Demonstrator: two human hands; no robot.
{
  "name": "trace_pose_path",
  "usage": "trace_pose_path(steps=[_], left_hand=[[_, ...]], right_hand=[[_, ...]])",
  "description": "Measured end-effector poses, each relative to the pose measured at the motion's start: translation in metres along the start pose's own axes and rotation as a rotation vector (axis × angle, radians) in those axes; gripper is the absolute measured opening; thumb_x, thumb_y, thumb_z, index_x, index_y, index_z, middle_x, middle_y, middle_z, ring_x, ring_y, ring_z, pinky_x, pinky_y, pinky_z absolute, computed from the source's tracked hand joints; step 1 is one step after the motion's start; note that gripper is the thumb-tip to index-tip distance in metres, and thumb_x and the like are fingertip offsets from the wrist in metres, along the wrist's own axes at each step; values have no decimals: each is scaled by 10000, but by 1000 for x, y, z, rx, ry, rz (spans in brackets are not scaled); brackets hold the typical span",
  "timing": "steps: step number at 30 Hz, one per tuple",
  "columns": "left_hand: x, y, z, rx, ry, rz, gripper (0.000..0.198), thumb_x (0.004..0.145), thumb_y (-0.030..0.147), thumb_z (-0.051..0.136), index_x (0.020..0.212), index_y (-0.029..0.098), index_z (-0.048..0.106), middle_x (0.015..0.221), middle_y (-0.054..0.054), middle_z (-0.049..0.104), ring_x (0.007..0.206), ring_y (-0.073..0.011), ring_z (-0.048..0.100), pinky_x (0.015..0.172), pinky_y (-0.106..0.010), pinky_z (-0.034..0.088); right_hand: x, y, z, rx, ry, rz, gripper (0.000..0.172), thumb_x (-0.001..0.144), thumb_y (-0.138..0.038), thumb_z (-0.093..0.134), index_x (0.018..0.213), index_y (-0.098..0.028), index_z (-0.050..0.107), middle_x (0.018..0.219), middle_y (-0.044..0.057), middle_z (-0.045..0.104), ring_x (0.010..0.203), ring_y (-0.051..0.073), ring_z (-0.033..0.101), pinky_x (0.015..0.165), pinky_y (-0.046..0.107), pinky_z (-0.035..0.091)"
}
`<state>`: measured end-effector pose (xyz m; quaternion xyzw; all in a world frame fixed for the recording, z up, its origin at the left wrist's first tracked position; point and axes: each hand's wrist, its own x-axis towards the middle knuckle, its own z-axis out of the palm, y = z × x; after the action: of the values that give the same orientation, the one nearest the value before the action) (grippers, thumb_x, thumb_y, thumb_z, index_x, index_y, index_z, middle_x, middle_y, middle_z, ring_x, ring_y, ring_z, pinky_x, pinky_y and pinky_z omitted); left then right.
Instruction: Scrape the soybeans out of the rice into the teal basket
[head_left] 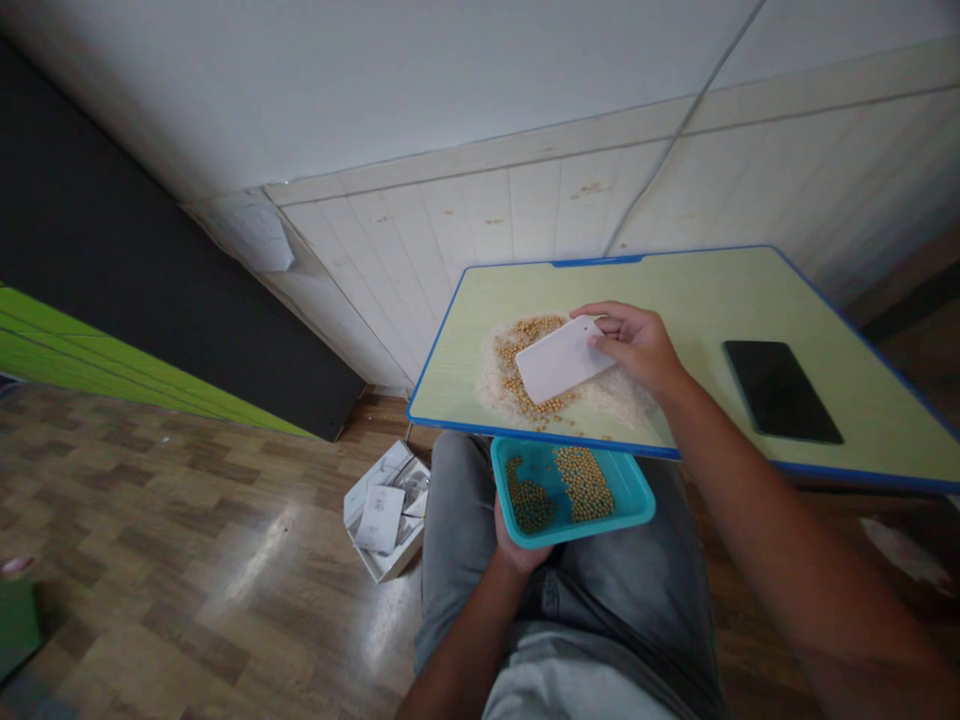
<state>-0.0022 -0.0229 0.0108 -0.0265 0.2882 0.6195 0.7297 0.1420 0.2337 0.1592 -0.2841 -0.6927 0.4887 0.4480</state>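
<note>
Over the person's grey trousers point(637, 570), the left hand point(521, 552) grasps a turquoise tray point(631, 492) at its near left corner, the palm below; the fingers underneath are hidden. Two patches of yellow beans lie inside it, a left cluster point(531, 508) just above that hand and a right cluster point(583, 485) farther from it. The tray's far side meets the worktop's near edge in view. To the left, on the floor point(247, 570), stands an open white box point(403, 558) with papers in it.

On the pale green, blue-edged worktop point(705, 290), towards its near left part, loose beans point(510, 352) lie among white grains point(490, 388). Tilted over them is a white card point(556, 365), pinched at its right end by the right hand point(634, 345), thumb on top. The beans lie left of this hand, around the card's left end. Well to the right of the hand rests a dark flat device point(784, 392). Beyond the worktop, a cable point(660, 160) runs down the panelled wall point(472, 225).
</note>
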Motion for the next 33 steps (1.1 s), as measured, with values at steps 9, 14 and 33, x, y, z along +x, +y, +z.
trace_pose_path(steps=[9, 14, 33], left_hand=[[-1, 0, -6, -1, -48, -18, 525, 1112, 532, 487, 1232, 352, 966, 1461, -8, 915, 1663, -329, 621, 1510, -519, 216], [-1, -1, -8, -16, -81, -7, 551, 1105, 540, 482, 1397, 356, 911, 1547, -37, 876, 1709, -334, 570, 1508, -542, 215], [-1, 0, -4, 6, -9, -7, 548, 1109, 579, 492, 1281, 336, 951, 1488, -33, 903, 1683, -346, 606, 1513, -551, 215]], right_hand=[[-1, -4, 1, 18, 14, 23, 426, 737, -313, 857, 1160, -262, 864, 894, 46, 860, 799, 271, 787, 623, 345, 555], [-1, -6, 1, 47, 5, 36, 426, 715, -296, 845, 1138, -251, 869, 895, 51, 869, 791, 265, 797, 634, 338, 566], [-1, -1, -1, -60, 41, 3, 451, 749, -262, 878, 1199, -286, 877, 907, 52, 832, 854, 314, 762, 650, 411, 608]])
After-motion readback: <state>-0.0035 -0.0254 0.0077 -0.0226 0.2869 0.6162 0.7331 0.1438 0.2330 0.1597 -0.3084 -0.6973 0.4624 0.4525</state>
